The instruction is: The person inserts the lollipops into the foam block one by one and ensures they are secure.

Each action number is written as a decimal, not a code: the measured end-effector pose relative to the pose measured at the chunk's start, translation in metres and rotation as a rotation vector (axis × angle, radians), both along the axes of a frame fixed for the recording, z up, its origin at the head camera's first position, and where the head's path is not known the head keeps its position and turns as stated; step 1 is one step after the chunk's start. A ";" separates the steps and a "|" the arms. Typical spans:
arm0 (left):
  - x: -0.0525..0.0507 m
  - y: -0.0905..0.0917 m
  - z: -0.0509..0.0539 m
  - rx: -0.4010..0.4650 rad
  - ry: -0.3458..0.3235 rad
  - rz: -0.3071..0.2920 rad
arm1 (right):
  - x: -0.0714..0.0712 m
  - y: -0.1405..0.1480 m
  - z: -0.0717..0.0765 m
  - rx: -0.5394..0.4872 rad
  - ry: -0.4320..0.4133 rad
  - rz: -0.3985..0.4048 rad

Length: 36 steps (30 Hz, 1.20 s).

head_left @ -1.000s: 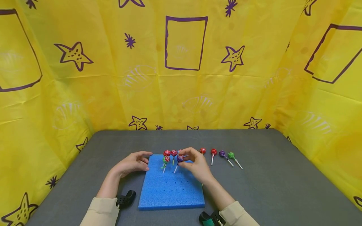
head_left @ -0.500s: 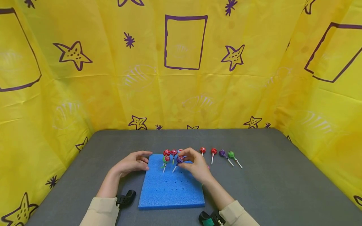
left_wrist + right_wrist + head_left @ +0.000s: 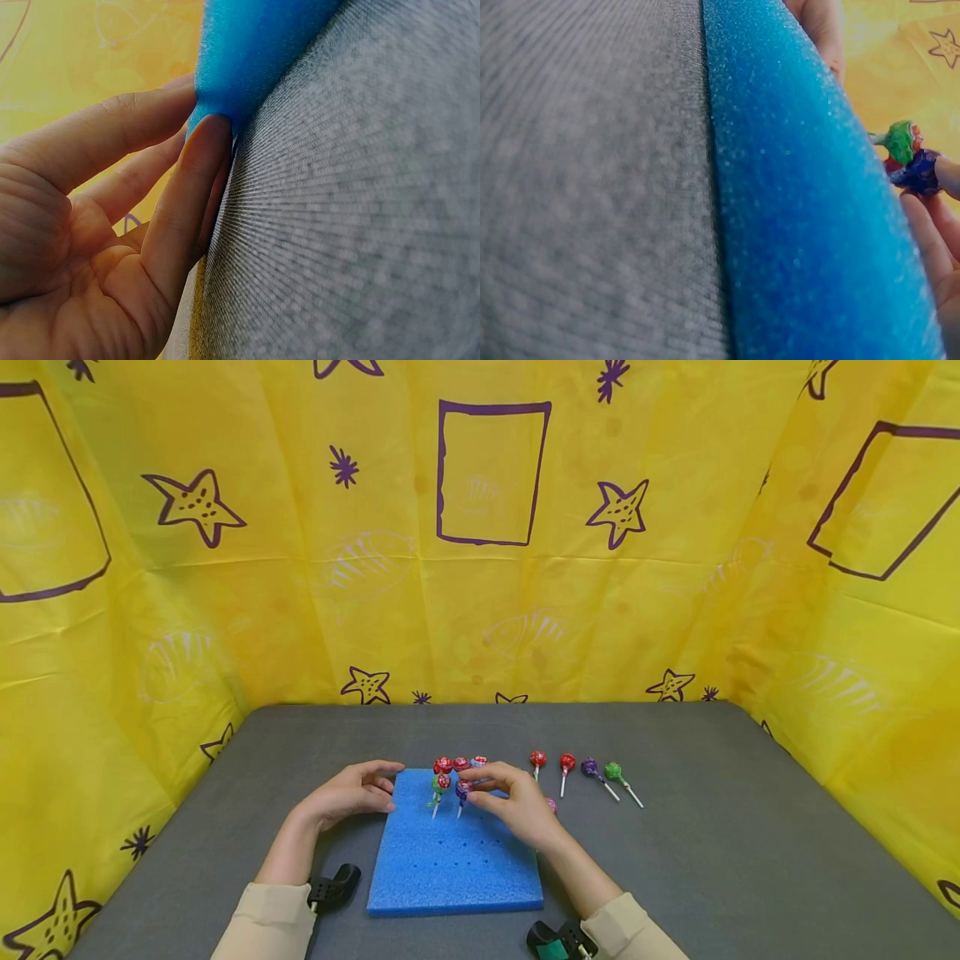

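Observation:
In the head view, a blue foam board (image 3: pixel 450 885) bears several upright lollipops. My right hand (image 3: pixel 517 802) pinches the head of a purple lollipop (image 3: pixel 462 791) between thumb and fingers; its white stick points down at the board. Just left of it stands a green-and-red lollipop (image 3: pixel 441 783). Behind are two red lollipops (image 3: pixel 443 765) and a pale one (image 3: pixel 478 762). My left hand (image 3: pixel 345 797) holds the board's left edge by the back corner. The left wrist view shows the fingers (image 3: pixel 202 157) against the foam (image 3: pixel 247 52). The purple wrapper (image 3: pixel 919 174) shows in the right wrist view.
On the grey table (image 3: pixel 697 860), right of the board, lie red lollipops (image 3: pixel 567 763), a purple one (image 3: pixel 589 767) and a green one (image 3: pixel 614 772). A pink one (image 3: pixel 552 805) is partly hidden by my right hand. Small holes dot the board. A yellow patterned cloth (image 3: pixel 480 610) surrounds the table.
My right hand has moved slightly left with the purple lollipop, whose stick now stands more upright. The pale lollipop behind is more visible. My left hand has stayed still.

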<state>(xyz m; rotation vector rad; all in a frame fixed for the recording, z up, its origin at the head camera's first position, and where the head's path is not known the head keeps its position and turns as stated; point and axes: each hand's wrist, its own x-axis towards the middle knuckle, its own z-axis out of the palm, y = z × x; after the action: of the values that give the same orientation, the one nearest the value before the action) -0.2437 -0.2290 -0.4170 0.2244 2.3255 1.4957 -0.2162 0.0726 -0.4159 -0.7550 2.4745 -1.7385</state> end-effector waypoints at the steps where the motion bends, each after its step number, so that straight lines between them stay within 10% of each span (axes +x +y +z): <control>1: 0.000 0.000 0.000 0.000 -0.001 0.002 | 0.000 0.000 0.000 0.010 0.015 0.006; 36: 0.001 0.000 0.002 -0.005 0.007 -0.006 | -0.002 0.008 0.011 -0.003 -0.019 0.018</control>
<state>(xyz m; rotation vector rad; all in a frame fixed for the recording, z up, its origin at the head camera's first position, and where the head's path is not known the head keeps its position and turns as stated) -0.2429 -0.2290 -0.4151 0.2355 2.3318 1.4879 -0.2177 0.0807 -0.4052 -0.7554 2.4462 -1.7352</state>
